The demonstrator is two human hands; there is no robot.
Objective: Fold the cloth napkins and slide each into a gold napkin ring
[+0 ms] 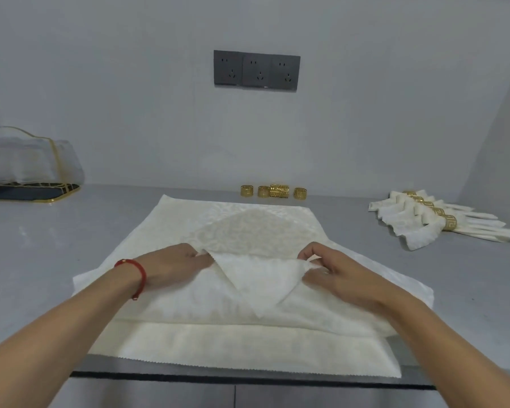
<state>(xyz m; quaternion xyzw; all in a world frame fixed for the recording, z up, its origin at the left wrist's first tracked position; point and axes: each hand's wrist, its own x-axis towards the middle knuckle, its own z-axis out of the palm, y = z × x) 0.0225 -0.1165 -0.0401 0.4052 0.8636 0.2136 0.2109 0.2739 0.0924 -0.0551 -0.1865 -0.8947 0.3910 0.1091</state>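
A cream napkin (248,278) lies on top of a pile of flat napkins (218,348) on the gray table (56,231). The left hand (174,267) pinches its folded edge on one side, and the right hand (333,273) pinches the same edge on the other side. A pointed flap hangs down between the two grips. Four gold rings (273,191) stand at the back by the wall. About four done napkins (442,223), each in a ring, lie well apart on the right.
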